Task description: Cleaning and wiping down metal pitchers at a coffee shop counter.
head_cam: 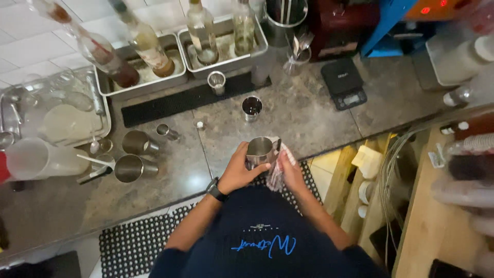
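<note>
The steel pitcher [260, 151] sits at the near edge of the stone counter [309, 110], held above the edge rather than resting flat; whether its base touches the counter cannot be told. The left hand [237, 170] wraps around the pitcher's left wall, fingers curled closed on it. A dark watch [215, 189] sits on the left wrist. The right hand [290, 172] grips a checked cloth [278, 167] and presses it against the pitcher's right side.

Beyond the pitcher, toward the middle of the counter, stands a small steel cup [251, 107] with dark contents. A second small cup [216, 82] stands farther back, on the edge of a black bar mat [170, 103]. Behind the mat, along the far edge, two steel trays [180, 67] hold several bottles [146, 44], tilted in this view.

To the left of the pitcher, well apart, two steel shaker tins [135, 154] stand near the counter's near edge, with a small jigger [165, 131] just beside them. A clear plastic jug [41, 159] lies at the left edge, next to a tray of glassware [56, 110].

To the right, a black digital scale [343, 82] lies near the far right part of the counter. A black perforated floor mat [134, 244] lies below the near edge.
</note>
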